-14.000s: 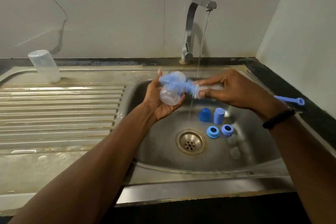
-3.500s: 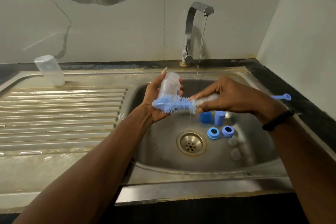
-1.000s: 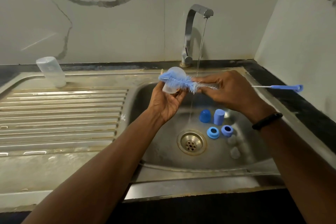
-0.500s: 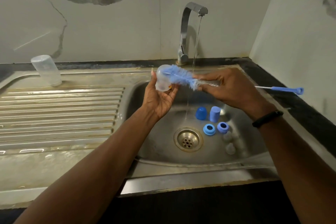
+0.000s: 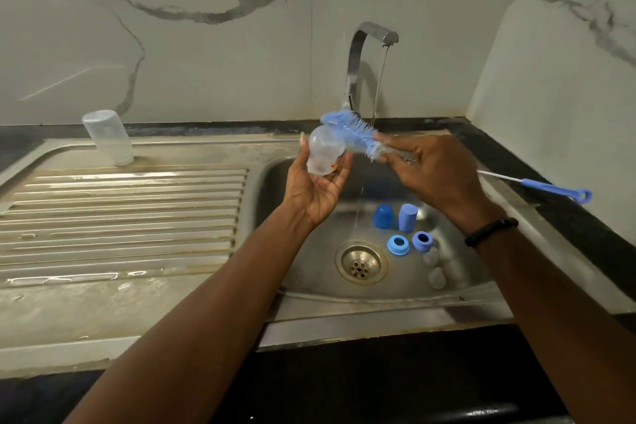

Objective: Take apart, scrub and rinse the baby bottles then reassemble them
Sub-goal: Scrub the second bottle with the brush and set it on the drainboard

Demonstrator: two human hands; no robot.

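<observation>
Steel sink [image 5: 457, 289]: brushed metal, dull sheen, water-marked and stained. Ribbed drainboard [image 5: 120, 217]: same steel, scuffed, glinting along the ridges. Tap [image 5: 358, 58]: polished metal, brighter than the basin. Drain strainer [image 5: 360, 262]: brassy-toned metal, shiny. Clear bottle [image 5: 323, 155] in the left hand [image 5: 318, 191]: cloudy translucent plastic, smooth, wet. Second bottle [image 5: 108, 138], upturned on the drainboard: same frosted plastic. Brush [image 5: 354, 136] in the right hand [image 5: 437, 175]: soft blue bristles, white wire stem, matt blue plastic handle. Two caps [image 5: 407, 217] and two rings [image 5: 398, 244]: opaque blue plastic, smooth. Wall [image 5: 206, 45]: glossy white marble-look, grey veins. Bench [image 5: 568, 227]: dark, matt, speckled. Wristband [image 5: 490, 231]: matt black.
</observation>
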